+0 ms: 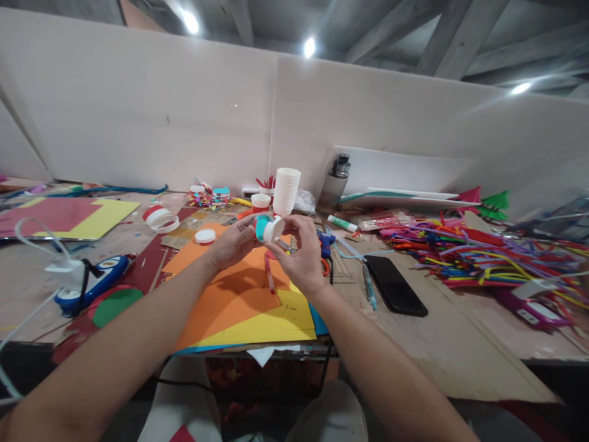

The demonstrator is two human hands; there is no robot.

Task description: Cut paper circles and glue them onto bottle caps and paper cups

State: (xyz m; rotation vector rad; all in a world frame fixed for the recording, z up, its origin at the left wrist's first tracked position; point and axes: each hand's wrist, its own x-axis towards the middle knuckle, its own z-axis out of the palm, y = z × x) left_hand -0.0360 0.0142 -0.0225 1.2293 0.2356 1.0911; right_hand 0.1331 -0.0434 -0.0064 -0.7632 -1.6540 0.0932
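Observation:
Above the orange paper [216,307] both hands hold one small white cup piece [274,229] with a teal band on its left part. My left hand [235,244] grips its teal end with closed fingers. Around the white rim on the right curl the fingers and thumb of my right hand [301,252]. A narrow red strip [269,274] lies on the paper below the hands. Left of my left hand sits a white lid-like piece [205,236] with a red edge. Behind the hands stands a tall stack of white cups [287,190].
A black phone [396,285], a glue stick [342,223] and a heap of pipe cleaners [460,245] lie to the right. Left are a blue device [99,285], red-and-white rings [161,218] and coloured sheets [110,215]. A dark bottle [335,184] stands near the wall.

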